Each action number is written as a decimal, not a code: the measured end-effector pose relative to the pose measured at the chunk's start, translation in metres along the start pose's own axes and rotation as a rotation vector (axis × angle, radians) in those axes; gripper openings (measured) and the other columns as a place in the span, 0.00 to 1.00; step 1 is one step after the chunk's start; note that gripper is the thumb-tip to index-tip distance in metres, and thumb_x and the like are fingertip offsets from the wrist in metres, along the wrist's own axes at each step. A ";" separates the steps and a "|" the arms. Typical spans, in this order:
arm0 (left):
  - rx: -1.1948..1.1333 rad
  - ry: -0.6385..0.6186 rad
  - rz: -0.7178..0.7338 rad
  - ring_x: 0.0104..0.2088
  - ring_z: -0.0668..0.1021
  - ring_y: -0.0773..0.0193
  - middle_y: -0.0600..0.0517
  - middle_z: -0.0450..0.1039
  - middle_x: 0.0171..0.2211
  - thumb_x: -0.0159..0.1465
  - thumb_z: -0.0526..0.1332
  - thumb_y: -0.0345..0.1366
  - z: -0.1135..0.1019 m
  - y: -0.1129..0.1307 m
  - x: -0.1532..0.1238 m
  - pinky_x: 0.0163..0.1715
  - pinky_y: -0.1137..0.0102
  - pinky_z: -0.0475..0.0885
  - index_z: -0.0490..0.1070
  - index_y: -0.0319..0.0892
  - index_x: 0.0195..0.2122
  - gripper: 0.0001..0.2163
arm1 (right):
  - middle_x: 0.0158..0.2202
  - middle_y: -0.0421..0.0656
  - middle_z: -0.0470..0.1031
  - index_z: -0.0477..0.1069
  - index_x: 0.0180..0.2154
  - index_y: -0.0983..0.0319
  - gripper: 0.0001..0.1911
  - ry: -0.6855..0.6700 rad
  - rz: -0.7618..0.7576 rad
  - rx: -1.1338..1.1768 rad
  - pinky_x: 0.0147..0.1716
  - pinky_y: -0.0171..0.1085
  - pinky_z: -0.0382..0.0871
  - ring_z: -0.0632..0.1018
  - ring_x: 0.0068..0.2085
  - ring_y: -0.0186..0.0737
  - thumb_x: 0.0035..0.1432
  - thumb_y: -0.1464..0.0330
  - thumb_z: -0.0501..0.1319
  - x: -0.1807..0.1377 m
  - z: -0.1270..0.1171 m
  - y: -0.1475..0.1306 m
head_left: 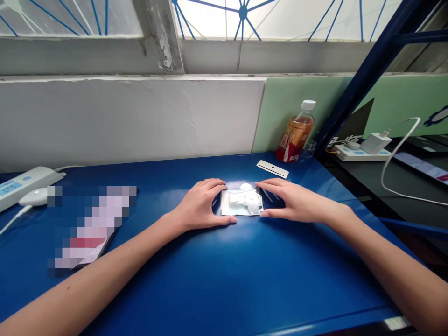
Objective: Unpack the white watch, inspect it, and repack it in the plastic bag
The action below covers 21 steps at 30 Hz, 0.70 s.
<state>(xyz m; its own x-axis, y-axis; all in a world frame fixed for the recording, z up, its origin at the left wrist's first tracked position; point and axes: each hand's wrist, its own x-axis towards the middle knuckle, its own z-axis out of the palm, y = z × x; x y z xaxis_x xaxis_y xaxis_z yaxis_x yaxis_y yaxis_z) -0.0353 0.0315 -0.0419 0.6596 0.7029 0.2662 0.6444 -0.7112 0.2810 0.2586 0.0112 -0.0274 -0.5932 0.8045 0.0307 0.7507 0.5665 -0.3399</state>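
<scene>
A small clear plastic packet (226, 205) lies on the blue table in front of me, with a white coiled cable (252, 203) inside that looks like earphones. My left hand (201, 205) curves around the packet's left side, fingertips at its upper edge and thumb at its lower edge. On the other side my right hand (296, 200) holds the right end, fingers at the top corner and thumb at the bottom corner. Glare hides the finer detail of what the packet contains.
Behind the packet lies a flat white strip (272, 169) with a dark slot. A drink bottle (296, 133) stands at the back right by the wall. To the left are a pixelated flat object (94, 228), a white power strip (24, 184) and a white charger (34, 197).
</scene>
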 end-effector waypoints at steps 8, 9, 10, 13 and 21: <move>-0.007 0.039 0.024 0.57 0.72 0.44 0.39 0.71 0.56 0.55 0.65 0.57 0.004 0.001 -0.002 0.57 0.52 0.66 0.71 0.39 0.54 0.32 | 0.64 0.55 0.64 0.62 0.64 0.64 0.42 0.003 -0.002 0.024 0.60 0.52 0.65 0.68 0.62 0.59 0.56 0.46 0.61 0.000 -0.003 0.000; -0.006 0.038 0.024 0.57 0.72 0.44 0.39 0.71 0.56 0.55 0.65 0.57 0.004 0.001 -0.002 0.57 0.52 0.66 0.71 0.39 0.54 0.32 | 0.64 0.55 0.64 0.62 0.64 0.64 0.43 -0.002 0.002 0.024 0.60 0.52 0.65 0.68 0.62 0.60 0.56 0.46 0.61 0.000 -0.003 0.000; -0.004 0.038 0.024 0.57 0.72 0.44 0.39 0.71 0.56 0.55 0.65 0.57 0.005 0.002 -0.002 0.57 0.52 0.66 0.70 0.39 0.54 0.32 | 0.64 0.56 0.64 0.62 0.64 0.64 0.43 -0.005 0.005 0.025 0.60 0.53 0.65 0.68 0.62 0.60 0.55 0.46 0.62 -0.001 -0.003 0.000; -0.003 0.035 0.030 0.58 0.71 0.44 0.39 0.70 0.57 0.55 0.65 0.57 0.005 0.001 -0.002 0.57 0.52 0.66 0.70 0.38 0.54 0.33 | 0.64 0.55 0.65 0.62 0.64 0.64 0.43 0.000 0.001 0.035 0.59 0.54 0.66 0.68 0.62 0.61 0.54 0.46 0.63 -0.001 -0.003 0.001; -0.002 0.045 0.051 0.59 0.70 0.43 0.39 0.70 0.57 0.55 0.66 0.56 0.008 -0.002 -0.003 0.58 0.51 0.64 0.69 0.40 0.56 0.33 | 0.63 0.56 0.66 0.62 0.64 0.63 0.42 0.038 -0.031 0.023 0.58 0.56 0.67 0.70 0.61 0.61 0.55 0.48 0.64 -0.001 -0.001 0.001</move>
<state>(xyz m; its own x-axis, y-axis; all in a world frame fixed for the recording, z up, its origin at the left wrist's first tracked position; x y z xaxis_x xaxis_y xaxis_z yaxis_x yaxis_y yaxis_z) -0.0349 0.0306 -0.0506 0.6733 0.6657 0.3217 0.6095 -0.7461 0.2681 0.2602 0.0114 -0.0269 -0.6044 0.7930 0.0771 0.7248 0.5874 -0.3599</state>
